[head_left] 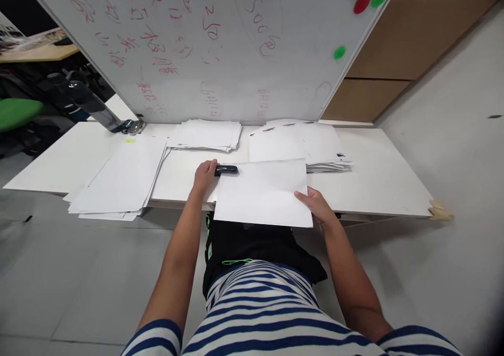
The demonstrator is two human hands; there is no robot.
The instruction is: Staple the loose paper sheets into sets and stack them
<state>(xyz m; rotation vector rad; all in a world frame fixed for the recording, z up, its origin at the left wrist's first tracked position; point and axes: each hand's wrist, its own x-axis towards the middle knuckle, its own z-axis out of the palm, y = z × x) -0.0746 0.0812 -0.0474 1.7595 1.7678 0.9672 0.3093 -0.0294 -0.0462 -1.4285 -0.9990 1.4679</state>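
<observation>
Apparent stapler (228, 169) in left hand (205, 176)

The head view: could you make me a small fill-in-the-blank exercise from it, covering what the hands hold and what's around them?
1. The stapler in the left hand is coloured ____.
2. Of the left and right edges of the paper, the right hand holds the ____ one.
3. The round magnets on the whiteboard are red and ____.
4. The person's shirt has stripes of white and ____.

Missing words: black; right; green; blue.
</observation>
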